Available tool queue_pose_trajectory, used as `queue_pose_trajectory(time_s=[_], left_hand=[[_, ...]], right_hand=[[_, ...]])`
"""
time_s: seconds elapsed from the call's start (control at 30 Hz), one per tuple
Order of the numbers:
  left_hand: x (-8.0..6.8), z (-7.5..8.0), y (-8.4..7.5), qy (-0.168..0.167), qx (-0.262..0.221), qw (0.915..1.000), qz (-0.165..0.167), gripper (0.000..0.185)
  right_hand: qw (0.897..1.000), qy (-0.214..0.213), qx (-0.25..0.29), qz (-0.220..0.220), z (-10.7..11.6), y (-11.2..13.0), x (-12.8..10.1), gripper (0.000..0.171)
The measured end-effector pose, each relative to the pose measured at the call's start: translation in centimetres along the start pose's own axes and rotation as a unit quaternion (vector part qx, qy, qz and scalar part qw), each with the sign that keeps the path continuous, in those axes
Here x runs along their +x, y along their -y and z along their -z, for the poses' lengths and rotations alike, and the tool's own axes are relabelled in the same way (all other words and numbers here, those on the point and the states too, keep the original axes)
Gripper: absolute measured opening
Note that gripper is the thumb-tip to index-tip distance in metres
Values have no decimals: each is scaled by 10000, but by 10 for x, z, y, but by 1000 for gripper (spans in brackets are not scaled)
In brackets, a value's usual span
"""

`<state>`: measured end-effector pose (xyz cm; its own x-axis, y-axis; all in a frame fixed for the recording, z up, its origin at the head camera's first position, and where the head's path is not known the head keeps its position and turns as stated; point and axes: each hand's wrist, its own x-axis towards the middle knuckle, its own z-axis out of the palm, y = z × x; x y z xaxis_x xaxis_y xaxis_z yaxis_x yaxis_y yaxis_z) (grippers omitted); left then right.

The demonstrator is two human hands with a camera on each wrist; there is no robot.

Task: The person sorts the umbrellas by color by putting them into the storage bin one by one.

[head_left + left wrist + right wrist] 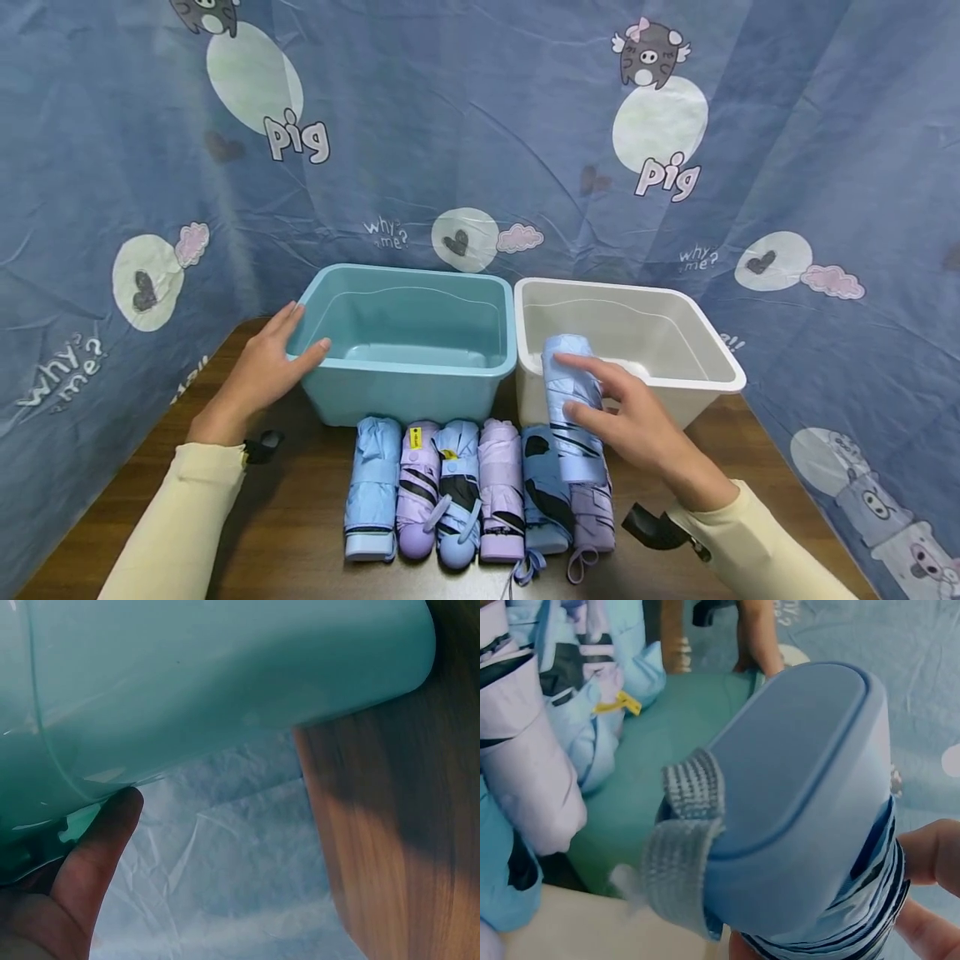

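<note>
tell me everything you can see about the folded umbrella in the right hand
The folded umbrella is a compact one in light blue fabric with thin dark stripes near its lower part. Its flat, rounded blue handle end looks like plastic and carries a grey woven wrist strap. The right hand grips it around the middle, lifted and tilted, one end over the front rim of the white bin, the other above the row of umbrellas on the table.

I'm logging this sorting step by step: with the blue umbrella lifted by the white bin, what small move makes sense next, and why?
Probably carry it left and lower it into the teal bin. The right hand grips the blue folded umbrella, tilted up over the white bin front rim, while the left hand steadies the teal bin's corner. Both bins look empty, and the colours match.
</note>
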<state>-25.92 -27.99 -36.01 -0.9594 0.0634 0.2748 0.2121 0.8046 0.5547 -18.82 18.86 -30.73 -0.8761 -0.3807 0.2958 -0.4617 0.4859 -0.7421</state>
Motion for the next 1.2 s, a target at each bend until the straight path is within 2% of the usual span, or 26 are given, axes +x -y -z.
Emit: queue_pose_trajectory(time_s=[0.23,0.3,0.47,0.57,0.87,1.2], left_hand=[[1,4,2,-31,-47,10000,-31,86],[1,5,3,-52,-20,10000,-13,86],[-1,9,5,-113,69,9999,79,87],[-1,10,6,-150,91,9998,72,87],[-2,10,9,-237,42,9997,-23,85],[-3,1,2,-119,-10,9999,-119,86]], right_hand=[[9987,56,-108,485,-2,5,18,47],[9993,77,56,366,-4,9,24,46],[9975,38,552,-441,-8,18,38,44],[9945,-11,768,-708,-11,23,47,44],[9841,-152,1541,-875,-21,32,74,44],[9796,-363,1769,-880,-25,36,86,47]])
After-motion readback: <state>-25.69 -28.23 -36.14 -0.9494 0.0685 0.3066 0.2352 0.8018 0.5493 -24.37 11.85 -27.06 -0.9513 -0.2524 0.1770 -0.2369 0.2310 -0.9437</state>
